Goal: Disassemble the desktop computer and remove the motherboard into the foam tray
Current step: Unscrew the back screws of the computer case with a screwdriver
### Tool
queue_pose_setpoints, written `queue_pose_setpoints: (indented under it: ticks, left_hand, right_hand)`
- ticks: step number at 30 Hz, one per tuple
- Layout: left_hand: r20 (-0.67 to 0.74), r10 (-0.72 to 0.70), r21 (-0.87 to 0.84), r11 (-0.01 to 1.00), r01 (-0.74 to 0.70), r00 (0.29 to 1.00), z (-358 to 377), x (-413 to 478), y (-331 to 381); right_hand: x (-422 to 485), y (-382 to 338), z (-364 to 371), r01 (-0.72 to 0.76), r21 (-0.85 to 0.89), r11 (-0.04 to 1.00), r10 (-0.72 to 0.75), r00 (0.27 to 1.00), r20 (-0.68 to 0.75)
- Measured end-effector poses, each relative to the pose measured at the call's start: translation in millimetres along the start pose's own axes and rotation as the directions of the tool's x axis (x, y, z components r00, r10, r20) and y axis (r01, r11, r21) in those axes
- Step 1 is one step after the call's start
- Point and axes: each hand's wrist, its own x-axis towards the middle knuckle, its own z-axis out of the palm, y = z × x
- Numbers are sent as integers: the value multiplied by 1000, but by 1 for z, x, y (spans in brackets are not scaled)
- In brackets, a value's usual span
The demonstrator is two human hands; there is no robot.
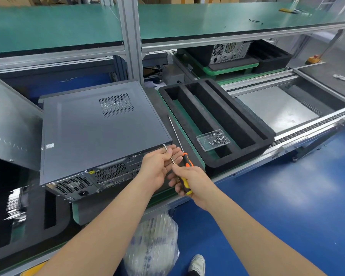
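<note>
A grey desktop computer lies on its side on the bench, its rear panel with fans and ports facing me. My right hand grips the orange-and-black handle of a screwdriver. Its thin shaft runs up and left to a screw at the case's upper rear corner. My left hand is curled around the shaft near that corner. To the right lies a black foam tray with long slots on a green pallet.
A clear plastic box holding several screws rests in the foam tray. A second long screwdriver shaft lies between case and tray. A grey panel leans at the left. Another computer sits behind. A plastic bag is below.
</note>
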Motion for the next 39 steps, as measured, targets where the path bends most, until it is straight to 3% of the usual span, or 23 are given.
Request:
queue_pose_setpoints:
  ticks: [4, 9, 11, 18, 24, 26, 31, 33, 37, 39]
  left_hand:
    - [21, 8, -11, 1000, -8, 1000, 2, -1, 0]
    - [20, -7, 38, 999, 6, 1000, 3, -3, 1]
    - [28, -17, 66, 998, 16, 999, 1, -4, 3]
    - [54, -6, 0, 1000, 6, 999, 2, -5, 1]
    - [48, -15, -52, 998, 18, 999, 2, -9, 3]
    - [21, -16, -88, 996, 18, 1000, 3, -8, 2]
    - [-90, -16, -95, 995, 7, 996, 4, -5, 3]
    - [-103, -21, -92, 996, 12, 995, 4, -4, 4]
    - [-112, -26, -80, 997, 17, 993, 3, -3, 4]
    - [-115, -25, -74, 997, 17, 993, 3, -2, 3]
  right_hand:
    - [3, 2, 6, 79, -90, 993, -92, 985, -146]
    - [0, -3, 13, -108, 88, 990, 114, 991, -69]
    - [0, -2, 11, -126, 129, 984, 134, 989, -57]
    - [1, 4, 10, 76, -22, 997, -78, 985, -154]
    - [4, 4, 10, 70, -45, 997, -78, 977, -197]
    - [4, 3, 11, 56, 13, 998, -52, 982, -184]
    - [3, -4, 11, -34, 351, 936, 64, 995, -74]
    - [3, -3, 10, -1, 283, 959, 29, 995, -93]
    - [2, 4, 7, 176, -20, 984, -177, 969, -174]
    - [3, 5, 8, 222, -55, 974, -228, 949, -215]
